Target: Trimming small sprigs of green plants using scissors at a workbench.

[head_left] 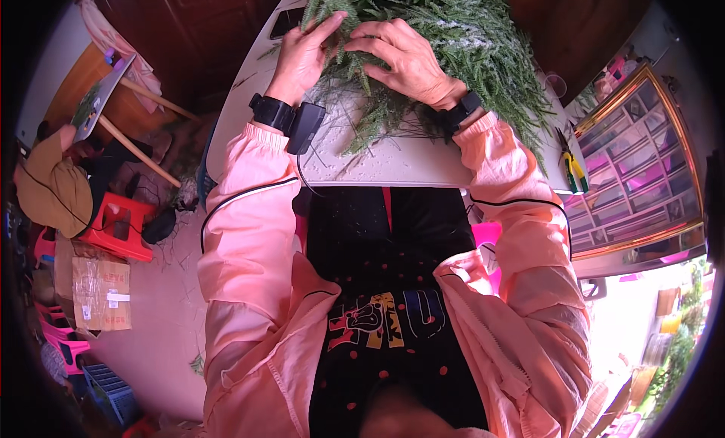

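Note:
Feathery green sprigs (483,68), some dusted with white flecks, lie heaped across the far side of a white table (393,166). Near the table's far left, my left hand (302,57) is closed on one green sprig (326,11), its fingers partly behind the fronds. Just to the right, my right hand (404,60) has its fingers bent round the lower fronds of the same sprig. The exact point of its pinch is hidden. Loose thin pieces of greenery lie under both wrists.
Pliers with yellow and black handles (572,170) lie at the table's right edge. A dark flat device (287,21) rests at the far left corner. Leftward are another person's mustard sleeve (57,189), a red stool (119,225) and a cardboard box (100,293). A gold-framed glass panel (638,166) stands right.

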A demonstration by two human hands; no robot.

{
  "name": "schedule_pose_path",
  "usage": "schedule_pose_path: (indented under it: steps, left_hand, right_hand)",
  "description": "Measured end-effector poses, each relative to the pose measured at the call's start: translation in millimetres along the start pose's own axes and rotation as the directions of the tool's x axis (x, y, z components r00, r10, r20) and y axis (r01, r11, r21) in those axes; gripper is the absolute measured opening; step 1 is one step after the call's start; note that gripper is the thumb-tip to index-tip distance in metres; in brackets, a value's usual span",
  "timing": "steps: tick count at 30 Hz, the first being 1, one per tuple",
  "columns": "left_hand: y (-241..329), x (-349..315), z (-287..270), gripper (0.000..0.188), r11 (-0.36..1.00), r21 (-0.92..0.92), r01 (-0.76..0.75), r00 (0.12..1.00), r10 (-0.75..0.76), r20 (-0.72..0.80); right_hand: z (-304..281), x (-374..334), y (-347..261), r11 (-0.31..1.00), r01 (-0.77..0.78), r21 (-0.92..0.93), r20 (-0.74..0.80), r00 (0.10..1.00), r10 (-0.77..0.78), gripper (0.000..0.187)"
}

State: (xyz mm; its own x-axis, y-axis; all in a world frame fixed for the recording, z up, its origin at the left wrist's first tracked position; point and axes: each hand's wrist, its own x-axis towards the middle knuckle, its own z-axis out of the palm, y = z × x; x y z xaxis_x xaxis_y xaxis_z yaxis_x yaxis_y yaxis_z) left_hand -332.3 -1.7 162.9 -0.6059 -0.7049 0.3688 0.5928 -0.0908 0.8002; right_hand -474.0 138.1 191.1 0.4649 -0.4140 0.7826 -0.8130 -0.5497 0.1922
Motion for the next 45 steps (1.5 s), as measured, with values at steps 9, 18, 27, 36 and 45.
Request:
schedule_pose_path:
  steps: [9, 18, 27, 36, 45]
  left_hand:
    - [4, -5, 4, 0.029, 0.998, -0.005, 0.069, 0.98, -0.067, 0.186]
    - [7, -13, 8, 0.034, 0.985, 0.161, 0.062, 0.966, -0.099, 0.238]
    - [-2, -6, 7, 0.036, 0.926, 0.358, -0.122, 0.966, 0.028, 0.256]
    - [1, 0, -3, 0.04, 0.983, 0.183, 0.006, 0.983, -0.04, 0.179]
    - [19, 10, -21, 0.054, 0.956, -0.164, 0.242, 0.97, -0.245, 0.005]
  right_hand:
    - [-1, -6, 7, 0.987, 0.135, -0.083, 0.009, 0.991, -0.134, 0.029]
    - [-1, -7, 5, 0.972, 0.172, -0.163, 0.02, 0.985, -0.171, 0.029]
    - [6, -9, 11, 0.994, 0.007, -0.109, 0.023, 1.0, -0.005, 0.014]
    - [4, -10, 8, 0.982, -0.141, 0.123, -0.041, 0.988, 0.147, 0.012]
    - [6, -8, -8, 0.986, 0.037, 0.165, 0.058, 0.997, -0.047, 0.013]
